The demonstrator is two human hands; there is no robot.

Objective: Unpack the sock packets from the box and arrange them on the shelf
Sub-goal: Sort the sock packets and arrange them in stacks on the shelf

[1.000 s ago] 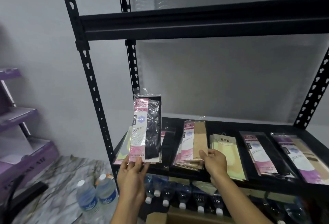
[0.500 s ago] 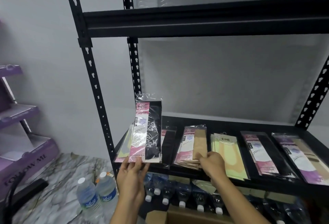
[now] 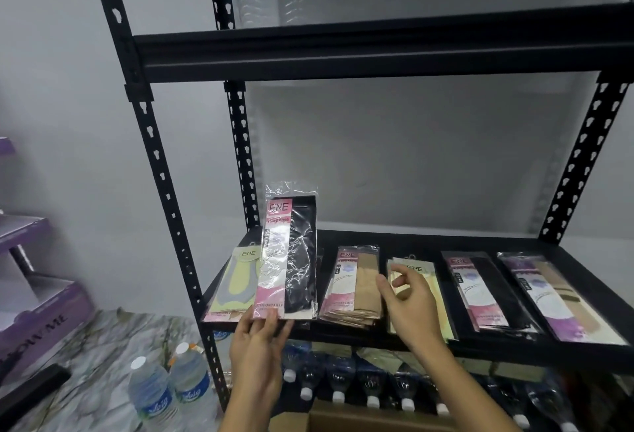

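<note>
One sock packet, bottom edge in left fingers

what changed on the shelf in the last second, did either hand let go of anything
The right hand came off the beige packet stack it had been touching and moved up and to the right. It now hovers loosely curled in front of the yellow packet, holding nothing. Unchanged: the left hand still holds the black sock packet upright at the front left of the shelf, and the other packets lie as before.
</note>
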